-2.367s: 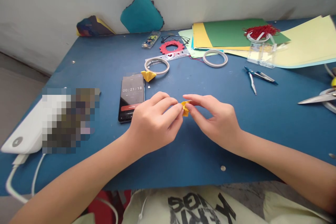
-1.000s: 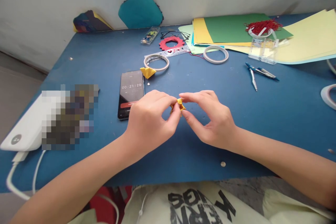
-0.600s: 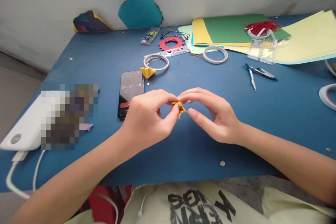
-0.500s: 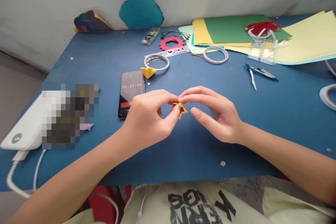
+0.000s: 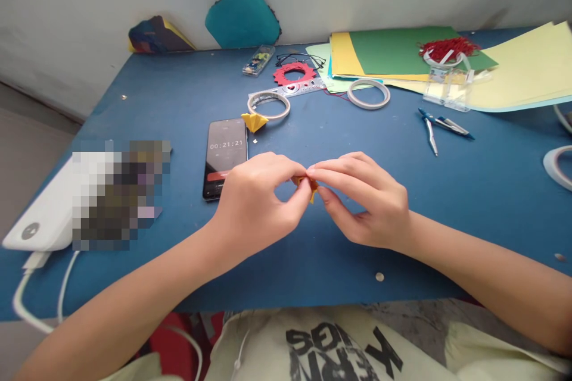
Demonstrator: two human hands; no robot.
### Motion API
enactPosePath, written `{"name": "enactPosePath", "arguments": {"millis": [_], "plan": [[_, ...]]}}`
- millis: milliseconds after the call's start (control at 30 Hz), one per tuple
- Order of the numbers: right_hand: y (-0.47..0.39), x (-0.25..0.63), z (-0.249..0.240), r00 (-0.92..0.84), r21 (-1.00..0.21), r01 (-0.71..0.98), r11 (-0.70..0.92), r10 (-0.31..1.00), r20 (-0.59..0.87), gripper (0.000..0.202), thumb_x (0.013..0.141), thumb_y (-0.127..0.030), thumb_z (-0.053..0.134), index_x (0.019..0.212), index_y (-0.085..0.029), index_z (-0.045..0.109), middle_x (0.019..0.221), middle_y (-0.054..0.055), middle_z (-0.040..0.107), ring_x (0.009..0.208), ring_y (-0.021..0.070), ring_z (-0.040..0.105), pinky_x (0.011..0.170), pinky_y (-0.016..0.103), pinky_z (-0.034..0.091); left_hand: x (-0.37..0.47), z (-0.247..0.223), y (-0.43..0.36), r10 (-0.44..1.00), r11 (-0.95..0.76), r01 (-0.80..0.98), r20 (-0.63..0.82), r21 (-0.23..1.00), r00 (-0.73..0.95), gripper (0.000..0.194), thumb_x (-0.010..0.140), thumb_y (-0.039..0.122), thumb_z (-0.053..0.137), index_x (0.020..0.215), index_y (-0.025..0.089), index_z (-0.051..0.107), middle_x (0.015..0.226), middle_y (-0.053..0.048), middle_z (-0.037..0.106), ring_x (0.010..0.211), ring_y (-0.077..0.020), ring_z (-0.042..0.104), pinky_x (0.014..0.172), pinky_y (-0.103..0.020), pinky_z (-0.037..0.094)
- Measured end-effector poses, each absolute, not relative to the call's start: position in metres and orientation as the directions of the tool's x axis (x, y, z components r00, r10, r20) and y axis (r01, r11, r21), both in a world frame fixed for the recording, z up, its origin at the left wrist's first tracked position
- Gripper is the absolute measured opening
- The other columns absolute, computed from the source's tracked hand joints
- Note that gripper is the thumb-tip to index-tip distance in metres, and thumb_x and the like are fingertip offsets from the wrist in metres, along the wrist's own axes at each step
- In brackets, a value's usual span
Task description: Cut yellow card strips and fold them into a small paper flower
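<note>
Between my fingertips, above the blue table, is a small folded yellow paper piece [image 5: 313,187], mostly covered by the fingers. My left hand [image 5: 263,202] pinches it between thumb and forefinger. From the other side, my right hand [image 5: 364,202] closes its thumb and fingertips on the same piece. Another folded yellow paper piece [image 5: 255,122] leans at the front of a roll of white tape [image 5: 269,105]. Just left of it lies a phone [image 5: 227,149] with a running timer on its screen.
Another tape roll [image 5: 369,94], blue pens [image 5: 445,124], a red paper ring [image 5: 295,74], a ruler [image 5: 306,87] and glasses [image 5: 300,60] lie farther back. Coloured paper sheets [image 5: 397,53] cover the back right. At left are a white power bank [image 5: 42,208] and its cable [image 5: 20,300].
My right thumb has closed in, so the right hand now grips the yellow piece too. More of the piece is covered. The view has shifted slightly.
</note>
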State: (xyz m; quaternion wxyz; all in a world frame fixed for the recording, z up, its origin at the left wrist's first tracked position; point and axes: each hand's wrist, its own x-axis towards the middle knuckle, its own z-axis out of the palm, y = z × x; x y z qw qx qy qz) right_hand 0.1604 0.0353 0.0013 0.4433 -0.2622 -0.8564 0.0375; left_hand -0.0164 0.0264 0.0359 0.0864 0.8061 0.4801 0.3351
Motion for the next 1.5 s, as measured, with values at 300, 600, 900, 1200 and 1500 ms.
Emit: {"name": "enactPosePath", "arguments": {"millis": [300, 600, 900, 1200, 1500], "plan": [[0.044, 0.165, 0.004, -0.608, -0.085, 0.397, 0.914, 0.331, 0.722, 0.024, 0.08, -0.012, 0.06, 0.104, -0.012, 0.058, 0.097, 0.014, 0.07, 0.08, 0.0186, 0.067, 0.072, 0.038, 0.051, -0.019, 0.045, 0.032, 0.967, -0.145, 0.594, -0.014, 0.791, 0.254, 0.015, 0.075, 0.025, 0.06, 0.067, 0.019, 0.071, 0.054, 0.004, 0.062, 0.047, -0.008, 0.046, 0.045, -0.02, 0.034], [0.046, 0.168, 0.006, -0.62, -0.096, 0.409, 0.908, 0.353, 0.701, 0.022, 0.083, -0.016, 0.056, 0.105, -0.019, 0.059, 0.098, 0.008, 0.071, 0.075, 0.0149, 0.065, 0.074, 0.036, 0.049, -0.023, 0.046, 0.036, 0.949, -0.108, 0.57, -0.086, 0.815, 0.303, 0.016, 0.076, 0.029, 0.06, 0.073, 0.019, 0.073, 0.061, 0.003, 0.067, 0.046, -0.0076, 0.046, 0.042, -0.019, 0.035], [0.032, 0.156, 0.019, -0.315, -0.851, 0.328, 0.411, 0.896, 0.312, 0.01, 0.087, -0.025, 0.056, 0.087, -0.022, 0.066, 0.085, 0.0, 0.07, 0.078, 0.0138, 0.065, 0.073, 0.027, 0.055, -0.018, 0.034, 0.027, 0.856, -0.496, 0.692, 0.426, 0.524, 0.291, 0.01, 0.074, 0.014, 0.061, 0.068, 0.02, 0.066, 0.066, 0.004, 0.066, 0.065, -0.0113, 0.055, 0.055, -0.023, 0.042], [0.026, 0.151, 0.016, -0.247, -0.844, 0.399, 0.358, 0.928, 0.278, 0.007, 0.083, -0.023, 0.062, 0.087, -0.021, 0.067, 0.084, -0.002, 0.071, 0.076, 0.0122, 0.067, 0.07, 0.021, 0.056, -0.014, 0.026, 0.026, 0.762, -0.581, 0.736, 0.549, 0.348, 0.343, 0.011, 0.078, 0.013, 0.058, 0.071, 0.018, 0.065, 0.067, 0.001, 0.068, 0.069, -0.0143, 0.057, 0.064, -0.027, 0.047], [0.026, 0.151, 0.012, -0.23, -0.717, 0.535, 0.446, 0.894, 0.385, 0.008, 0.081, -0.019, 0.061, 0.087, -0.02, 0.067, 0.081, -0.002, 0.073, 0.073, 0.0143, 0.068, 0.07, 0.026, 0.054, -0.014, 0.028, 0.027, 0.792, -0.578, 0.694, 0.501, 0.429, 0.35, 0.01, 0.077, 0.012, 0.057, 0.077, 0.016, 0.067, 0.071, -0.001, 0.068, 0.069, -0.0142, 0.057, 0.06, -0.027, 0.047]]}}
